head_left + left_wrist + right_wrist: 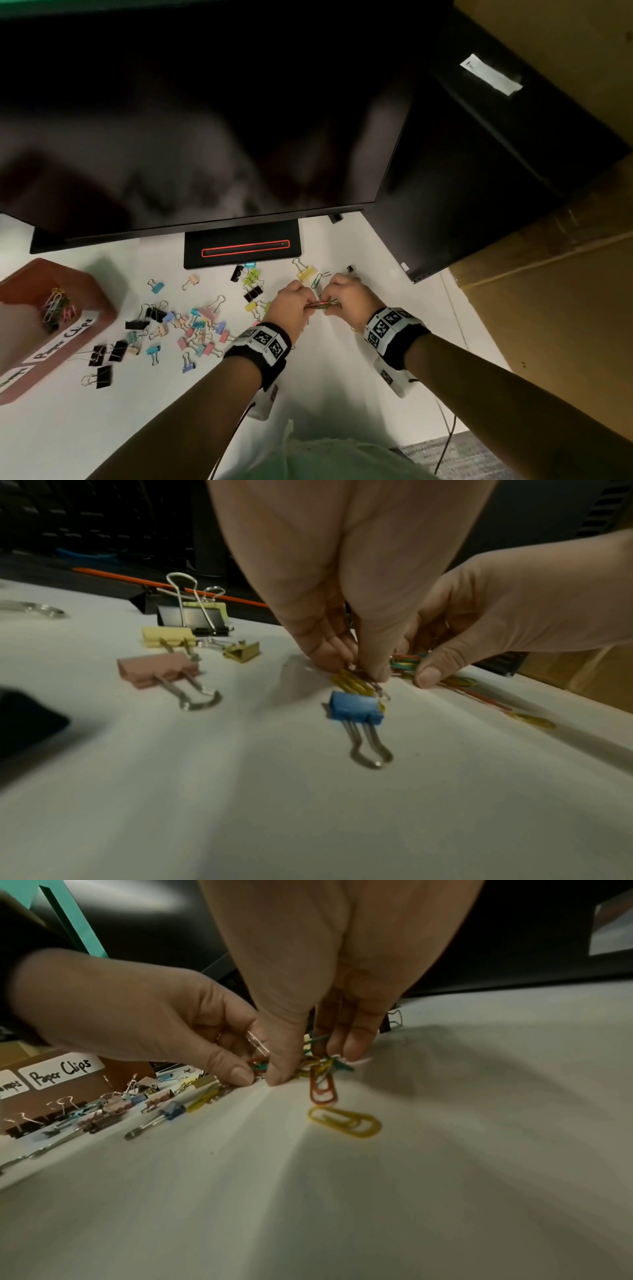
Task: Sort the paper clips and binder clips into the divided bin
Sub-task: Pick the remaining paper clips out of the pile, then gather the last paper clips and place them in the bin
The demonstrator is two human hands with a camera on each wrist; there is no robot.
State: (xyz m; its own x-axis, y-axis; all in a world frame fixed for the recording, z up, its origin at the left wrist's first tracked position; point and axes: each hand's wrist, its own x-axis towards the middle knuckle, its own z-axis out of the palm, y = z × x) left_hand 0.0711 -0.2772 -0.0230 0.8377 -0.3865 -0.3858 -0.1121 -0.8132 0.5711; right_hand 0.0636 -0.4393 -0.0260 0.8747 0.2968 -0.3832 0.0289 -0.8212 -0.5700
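Note:
Both hands meet over the white desk and pinch one tangled bunch of coloured paper clips. My left hand holds its left end, where yellow paper clips stick out below the fingertips just above a blue binder clip. My right hand grips the right end; an orange paper clip dangles from it, and a yellow paper clip lies loose underneath. The brown divided bin stands far left, with paper clips in the part labelled "Paper Clips". Several binder clips lie scattered between bin and hands.
A dark monitor fills the back, its stand base just behind the clips. A yellow binder clip and a green paper clip lie beyond the hands. A cardboard box borders the desk's right edge.

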